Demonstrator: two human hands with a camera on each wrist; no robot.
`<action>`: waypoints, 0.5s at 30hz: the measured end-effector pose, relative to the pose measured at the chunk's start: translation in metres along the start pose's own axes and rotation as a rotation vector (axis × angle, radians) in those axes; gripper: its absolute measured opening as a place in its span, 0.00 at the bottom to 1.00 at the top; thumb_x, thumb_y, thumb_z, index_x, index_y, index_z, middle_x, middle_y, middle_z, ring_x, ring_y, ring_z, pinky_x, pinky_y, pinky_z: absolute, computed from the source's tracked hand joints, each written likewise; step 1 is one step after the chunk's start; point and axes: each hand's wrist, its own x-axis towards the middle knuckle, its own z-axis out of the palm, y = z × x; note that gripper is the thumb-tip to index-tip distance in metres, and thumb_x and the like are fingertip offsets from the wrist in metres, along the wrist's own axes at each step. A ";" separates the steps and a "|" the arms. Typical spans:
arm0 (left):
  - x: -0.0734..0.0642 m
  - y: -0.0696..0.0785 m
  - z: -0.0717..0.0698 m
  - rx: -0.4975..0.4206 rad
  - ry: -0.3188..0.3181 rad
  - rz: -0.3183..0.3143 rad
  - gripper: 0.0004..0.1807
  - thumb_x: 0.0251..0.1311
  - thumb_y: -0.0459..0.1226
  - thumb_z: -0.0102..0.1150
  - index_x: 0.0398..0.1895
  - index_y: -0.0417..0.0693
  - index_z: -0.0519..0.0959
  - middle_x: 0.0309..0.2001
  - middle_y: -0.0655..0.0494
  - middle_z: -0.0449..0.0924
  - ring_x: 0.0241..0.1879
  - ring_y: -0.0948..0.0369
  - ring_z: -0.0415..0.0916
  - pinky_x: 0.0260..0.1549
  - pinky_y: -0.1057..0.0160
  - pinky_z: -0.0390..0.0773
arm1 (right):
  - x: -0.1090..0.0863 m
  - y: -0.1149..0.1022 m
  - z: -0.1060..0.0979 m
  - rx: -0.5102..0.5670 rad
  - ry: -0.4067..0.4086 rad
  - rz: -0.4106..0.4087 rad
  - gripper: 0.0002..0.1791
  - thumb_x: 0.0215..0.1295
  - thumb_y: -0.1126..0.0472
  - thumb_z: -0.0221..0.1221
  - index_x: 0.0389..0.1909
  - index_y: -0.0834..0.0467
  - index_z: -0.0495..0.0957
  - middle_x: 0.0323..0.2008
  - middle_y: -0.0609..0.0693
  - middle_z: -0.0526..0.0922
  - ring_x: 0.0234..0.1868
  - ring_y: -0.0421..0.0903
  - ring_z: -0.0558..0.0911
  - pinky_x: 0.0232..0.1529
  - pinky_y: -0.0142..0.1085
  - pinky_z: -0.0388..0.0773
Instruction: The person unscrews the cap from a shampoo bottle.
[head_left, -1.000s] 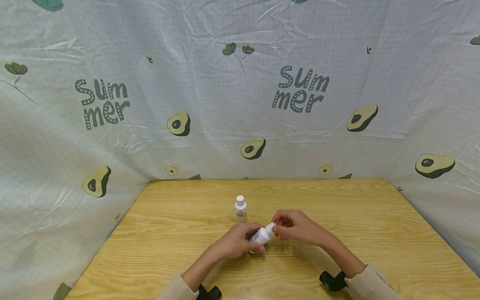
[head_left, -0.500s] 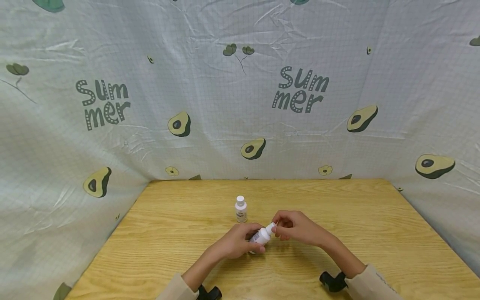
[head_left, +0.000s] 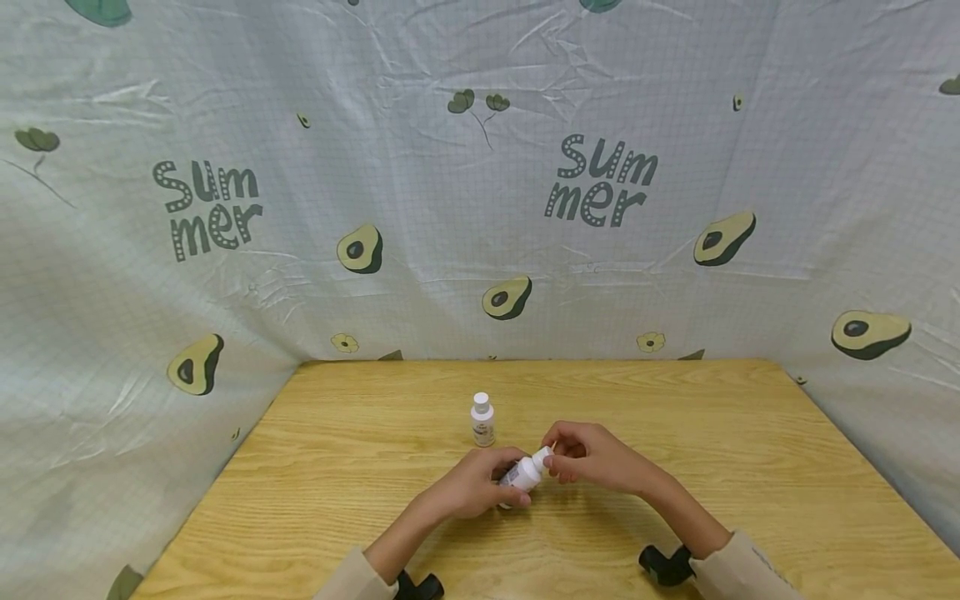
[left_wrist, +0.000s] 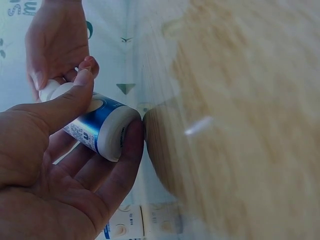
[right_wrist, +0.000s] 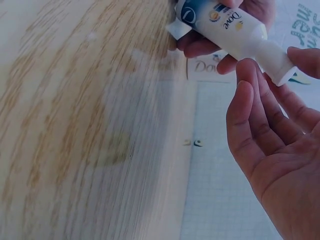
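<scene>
One tilted white-and-blue plastic bottle: grips with left hand, pinches white cap with right hand, near second, upright white bottle.

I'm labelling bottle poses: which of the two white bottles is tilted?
The nearer bottle, gripped by the left hand with the right hand at its cap; the other bottle stands upright on the table.

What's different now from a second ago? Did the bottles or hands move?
Nothing has clearly moved, and nothing was grabbed or let go. The left hand still holds the tilted bottle, the right hand still pinches its cap, and the other bottle still stands upright on the table.
</scene>
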 end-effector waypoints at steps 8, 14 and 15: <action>-0.001 0.000 0.001 0.017 -0.001 -0.013 0.28 0.62 0.42 0.72 0.66 0.52 0.78 0.55 0.53 0.85 0.51 0.61 0.83 0.47 0.65 0.80 | 0.000 -0.001 0.001 -0.027 0.020 0.016 0.15 0.78 0.55 0.57 0.53 0.63 0.77 0.36 0.58 0.86 0.32 0.55 0.86 0.34 0.41 0.85; -0.001 0.000 0.000 0.017 -0.002 -0.007 0.28 0.63 0.42 0.71 0.67 0.53 0.77 0.54 0.53 0.84 0.53 0.60 0.83 0.48 0.64 0.80 | -0.001 -0.002 0.001 -0.025 0.025 0.039 0.12 0.78 0.55 0.57 0.48 0.60 0.80 0.37 0.61 0.86 0.32 0.55 0.86 0.35 0.44 0.85; -0.001 0.000 0.000 0.019 -0.003 -0.004 0.28 0.63 0.42 0.71 0.66 0.53 0.78 0.54 0.54 0.84 0.52 0.61 0.83 0.48 0.64 0.80 | -0.001 -0.002 0.001 -0.022 0.022 0.036 0.12 0.78 0.55 0.57 0.48 0.60 0.80 0.37 0.61 0.86 0.32 0.55 0.86 0.35 0.44 0.85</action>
